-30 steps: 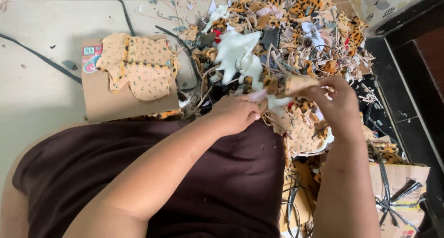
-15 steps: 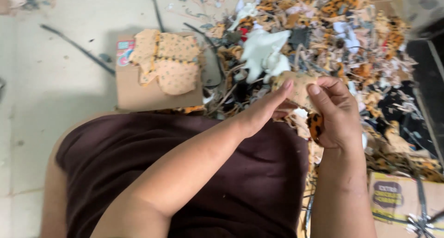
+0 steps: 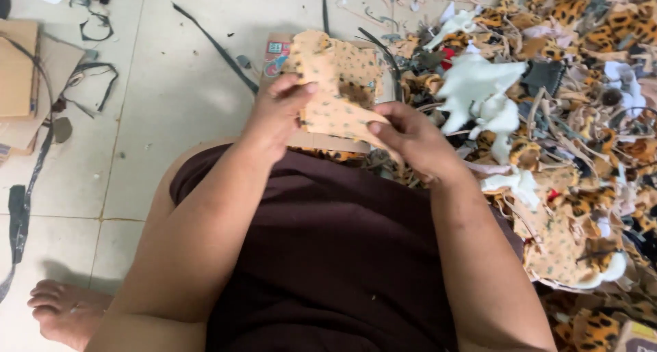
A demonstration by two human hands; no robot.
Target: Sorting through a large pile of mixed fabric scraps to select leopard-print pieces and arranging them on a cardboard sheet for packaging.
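Both my hands hold one tan, dark-spotted fabric piece (image 3: pixel 335 112) above my lap. My left hand (image 3: pixel 277 112) grips its left edge with the thumb on top. My right hand (image 3: pixel 414 140) pinches its lower right edge. Right behind it lies a stack of similar spotted pieces (image 3: pixel 342 58) on a flat piece of cardboard (image 3: pixel 277 51). My lap is covered by a dark brown garment (image 3: pixel 342 256).
A big heap of leopard-print and white fabric scraps (image 3: pixel 561 106) fills the right side. White fabric shapes (image 3: pixel 479 85) lie on it. Black strips (image 3: pixel 212 41) and cardboard (image 3: pixel 20 78) lie on the tiled floor at left. My bare foot (image 3: pixel 65 311) shows at bottom left.
My hands have moved left from the scrap heap to the cardboard stack, carrying the spotted piece. The view has swung left too.
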